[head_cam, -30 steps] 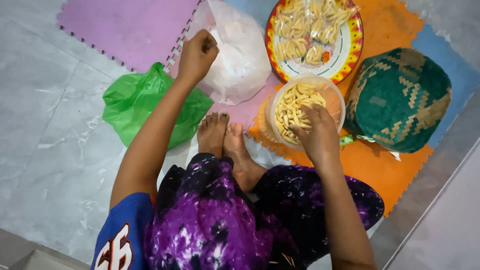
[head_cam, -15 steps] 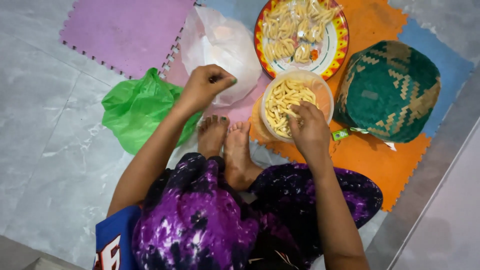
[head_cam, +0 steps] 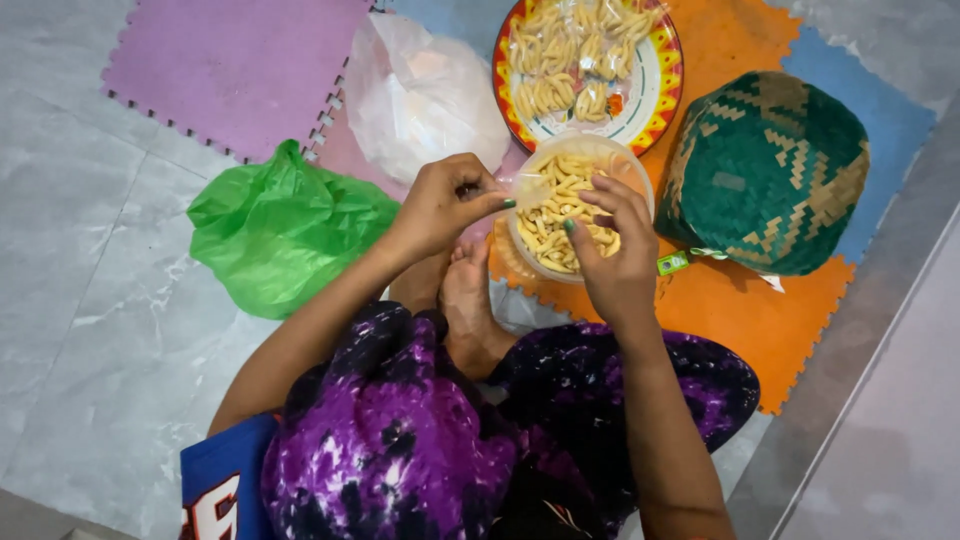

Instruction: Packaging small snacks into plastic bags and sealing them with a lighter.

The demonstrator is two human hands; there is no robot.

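A clear round tub (head_cam: 628, 172) of pale yellow snack sticks (head_cam: 548, 222) stands on the orange mat in front of my feet. My left hand (head_cam: 445, 205) pinches the edge of a small clear plastic bag (head_cam: 528, 188) just left of the tub. Over the tub hovers my right hand (head_cam: 610, 255), with thumb and fingers curled around a few sticks close to the bag's mouth. Behind the tub, a red and yellow plate (head_cam: 655, 95) holds several small filled bags of the same sticks.
A white plastic bag (head_cam: 420, 95) lies behind my left hand and a crumpled green one (head_cam: 280, 225) sits to the left on the grey tiles. A green woven basket (head_cam: 770, 170) stands upside down at the right. A small green object (head_cam: 673, 263) lies beside the tub.
My left hand came back from the white bag toward the tub, now pinching a small clear bag. My right hand lifted from among the sticks toward the bag.
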